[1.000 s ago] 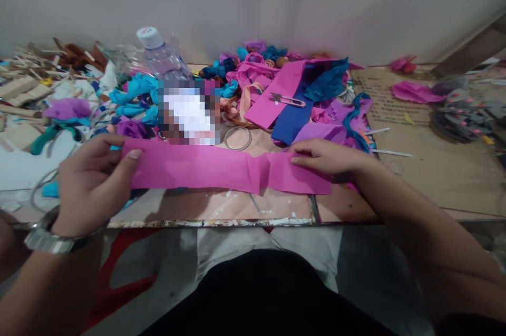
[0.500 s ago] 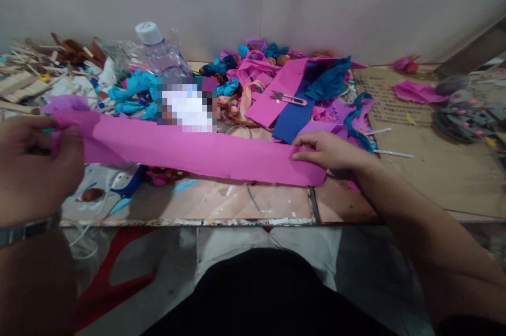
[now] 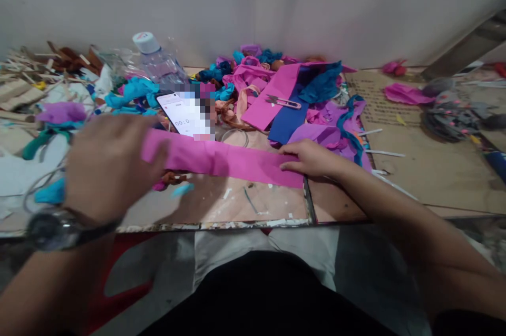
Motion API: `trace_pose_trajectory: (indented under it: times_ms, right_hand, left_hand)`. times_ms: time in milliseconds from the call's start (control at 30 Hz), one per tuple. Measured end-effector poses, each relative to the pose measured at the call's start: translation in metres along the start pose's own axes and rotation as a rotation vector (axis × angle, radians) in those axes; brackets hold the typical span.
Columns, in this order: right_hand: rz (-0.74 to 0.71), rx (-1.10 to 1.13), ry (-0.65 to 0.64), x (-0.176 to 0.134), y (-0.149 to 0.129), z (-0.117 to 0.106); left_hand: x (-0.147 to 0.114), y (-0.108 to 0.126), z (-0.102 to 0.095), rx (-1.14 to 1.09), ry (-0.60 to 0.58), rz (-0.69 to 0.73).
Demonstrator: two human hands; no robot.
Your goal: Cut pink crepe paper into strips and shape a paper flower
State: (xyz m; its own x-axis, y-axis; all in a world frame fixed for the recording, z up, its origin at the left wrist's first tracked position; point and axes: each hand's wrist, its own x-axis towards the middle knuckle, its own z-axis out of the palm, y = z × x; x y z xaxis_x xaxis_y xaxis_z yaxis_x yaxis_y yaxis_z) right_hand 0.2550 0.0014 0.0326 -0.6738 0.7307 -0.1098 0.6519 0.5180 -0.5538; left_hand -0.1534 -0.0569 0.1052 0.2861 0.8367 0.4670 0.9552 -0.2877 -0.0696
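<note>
we are holding a pink strip over the front part of the table, its length running sideways between our two hands. our right hand is pinching it near its right end with thumb and forefinger, a corner sticking out below them. our left hand is meeting the other end, the strip running in between its thumb and fingers; it is blurring, so we cannot tell whether it is closing on the strip. a watch is circling our left wrist. just beyond the strip, we are seeing a partly pixelated phone, with a wire ring lying to its right and a clear, white-capped bottle showing behind it. farther right, snips are resting across a pink piece and a dark blue piece. wooden sticks are piling up at far left, and a printed cardboard sheet is covering the right side
</note>
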Motion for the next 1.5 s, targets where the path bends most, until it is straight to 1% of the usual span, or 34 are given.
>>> trace_pose_trajectory:
  times_ms: [33, 100, 167, 233, 333, 433, 533, 633, 767, 833, 900, 967, 1033, 1100, 1233, 1333, 1500]
  right_hand:
    - [-0.023, -0.002, 0.000, 0.000, -0.001, 0.001]
    - [-0.066, 0.018, 0.006, 0.001, -0.002, 0.003]
    - [-0.122, 0.058, 0.007, 0.002, -0.004, 0.006]
    - [-0.177, 0.081, -0.006, 0.003, -0.004, 0.011]
    - [-0.200, 0.097, -0.004, 0.005, -0.003, 0.019]
    - [-0.168, 0.208, 0.037, 0.006, 0.000, 0.023]
    - [-0.112, 0.315, 0.101, 0.006, -0.001, 0.022]
    - [-0.038, 0.314, 0.159, 0.005, -0.002, 0.020]
    - [0.033, 0.266, 0.167, 0.004, -0.002, 0.020]
    - [0.055, 0.239, 0.192, 0.004, -0.001, 0.021]
    - [0.060, 0.230, 0.224, 0.004, 0.000, 0.023]
    - [0.050, 0.226, 0.242, 0.003, 0.000, 0.024]
    - [0.037, 0.207, 0.239, 0.002, 0.000, 0.024]
    - [0.026, 0.189, 0.232, 0.001, -0.001, 0.024]
    - [0.022, 0.220, 0.266, 0.000, 0.003, 0.025]
    - [0.020, 0.266, 0.293, 0.001, 0.006, 0.027]
    - [0.033, 0.307, 0.355, 0.002, 0.007, 0.031]
  left_hand:
    - [0.002, 0.025, 0.001, -0.004, -0.048, 0.157]
    - [0.006, 0.070, 0.008, -0.101, -0.115, 0.419]
    - [0.012, 0.104, 0.020, -0.177, -0.179, 0.583]
    - [0.019, 0.126, 0.036, -0.251, -0.231, 0.638]
    - [0.027, 0.142, 0.061, -0.387, -0.271, 0.640]
    - [0.030, 0.145, 0.078, -0.501, -0.277, 0.582]
    - [0.029, 0.141, 0.087, -0.494, -0.274, 0.529]
    - [0.028, 0.136, 0.091, -0.440, -0.303, 0.468]
    - [0.030, 0.127, 0.098, -0.419, -0.380, 0.389]
    - [0.032, 0.122, 0.101, -0.402, -0.398, 0.368]
    - [0.033, 0.118, 0.102, -0.411, -0.376, 0.376]
    - [0.033, 0.115, 0.102, -0.454, -0.316, 0.402]
    - [0.032, 0.115, 0.101, -0.497, -0.258, 0.435]
    - [0.030, 0.116, 0.100, -0.520, -0.243, 0.483]
    - [0.023, 0.119, 0.099, -0.501, -0.328, 0.590]
    - [0.020, 0.120, 0.099, -0.483, -0.385, 0.600]
    - [0.020, 0.119, 0.098, -0.513, -0.420, 0.619]
